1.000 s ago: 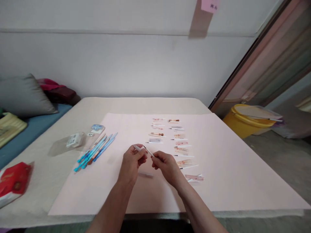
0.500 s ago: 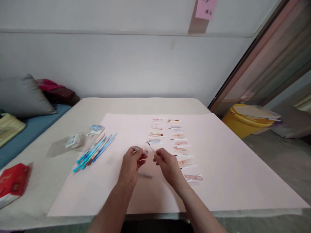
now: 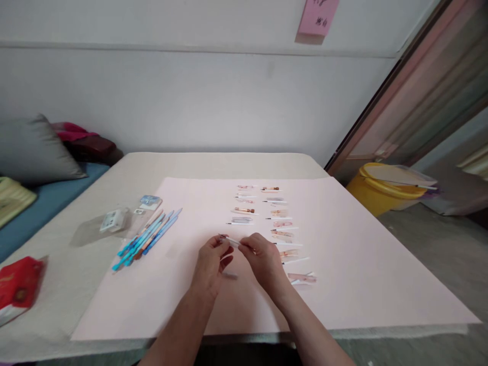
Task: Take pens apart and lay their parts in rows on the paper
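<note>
Over the middle of the pink sheet [image 3: 183, 305], my left hand [image 3: 211, 264] pinches a small, pale pen barrel, mostly hidden by the fingers. My right hand [image 3: 264, 256] grips one end of a thin white pen refill [image 3: 233, 241], whose dark tip reaches the left fingertips. Whether the refill is inside the barrel or alongside it, I cannot tell. Below the hands lies a pale pen part [image 3: 230, 276], partly covered by the left hand. Beyond them, two columns of disassembled pens [image 3: 244, 210] with their refills stretch away; the nearest set [image 3: 303, 277] is beside my right wrist.
Several blue and brown pens [image 3: 147, 239] lie in a bunch at left. Near them are a clear packet with a white block [image 3: 114, 220], a blue-and-white eraser-like item [image 3: 150, 201] and a red packet [image 3: 21, 284]. A yellow bin [image 3: 366, 195] stands right of the table.
The refill has swung from slanting up between the hands to nearly level, its dark tip now at my left fingers. My hands have come closer together.
</note>
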Available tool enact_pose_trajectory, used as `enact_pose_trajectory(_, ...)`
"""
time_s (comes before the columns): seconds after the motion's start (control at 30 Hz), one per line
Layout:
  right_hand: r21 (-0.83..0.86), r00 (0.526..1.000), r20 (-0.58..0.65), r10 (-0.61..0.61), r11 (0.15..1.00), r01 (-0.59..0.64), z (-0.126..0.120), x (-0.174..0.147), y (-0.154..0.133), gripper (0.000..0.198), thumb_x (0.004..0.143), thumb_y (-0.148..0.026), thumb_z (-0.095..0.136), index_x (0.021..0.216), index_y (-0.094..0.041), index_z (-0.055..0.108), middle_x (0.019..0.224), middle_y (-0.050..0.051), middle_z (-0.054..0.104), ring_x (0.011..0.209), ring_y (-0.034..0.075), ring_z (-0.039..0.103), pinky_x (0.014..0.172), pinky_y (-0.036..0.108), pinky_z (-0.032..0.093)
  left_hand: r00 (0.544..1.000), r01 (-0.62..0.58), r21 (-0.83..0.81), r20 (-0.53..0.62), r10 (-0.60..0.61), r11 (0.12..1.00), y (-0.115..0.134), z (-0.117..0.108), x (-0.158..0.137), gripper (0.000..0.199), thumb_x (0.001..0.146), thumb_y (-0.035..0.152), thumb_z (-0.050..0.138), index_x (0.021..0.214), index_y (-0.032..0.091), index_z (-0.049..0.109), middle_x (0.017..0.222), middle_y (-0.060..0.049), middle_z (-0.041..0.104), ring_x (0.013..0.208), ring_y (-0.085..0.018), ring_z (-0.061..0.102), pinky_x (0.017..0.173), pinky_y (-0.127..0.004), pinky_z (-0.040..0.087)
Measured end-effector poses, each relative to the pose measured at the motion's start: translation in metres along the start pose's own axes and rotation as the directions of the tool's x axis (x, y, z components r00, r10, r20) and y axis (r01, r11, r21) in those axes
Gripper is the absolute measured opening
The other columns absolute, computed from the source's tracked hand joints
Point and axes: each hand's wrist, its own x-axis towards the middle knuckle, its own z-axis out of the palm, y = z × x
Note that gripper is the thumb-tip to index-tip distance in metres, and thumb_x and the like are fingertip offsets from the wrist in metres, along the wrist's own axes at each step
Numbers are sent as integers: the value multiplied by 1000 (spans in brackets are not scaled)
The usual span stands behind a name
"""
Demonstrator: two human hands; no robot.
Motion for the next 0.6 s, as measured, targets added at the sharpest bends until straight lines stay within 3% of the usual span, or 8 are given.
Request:
enact_pose_trajectory(0.2, -200, 997, 9, -71, 977, 71, 1, -2, 0, 17, 86, -23, 52, 76, -21, 65, 75, 0, 57, 71, 11, 53, 60, 21, 33, 998, -51, 69, 45, 48, 996, -1, 0, 0, 31, 67, 24, 69, 97, 17, 64, 85, -5, 58, 77, -14, 57, 67, -26, 46)
enact_pose_trajectory(0.6, -363, 993, 81, -84, 926, 108, 5, -5, 0, 19, 91, -25, 45, 81, -23, 61, 81, -1, 57, 68, 8, 52, 54, 21, 25, 996, -71, 76, 59, 67, 995, -2, 0, -2, 40, 66, 24, 71, 103, 17, 59, 88, -7, 63, 80, -16, 60, 69, -27, 47)
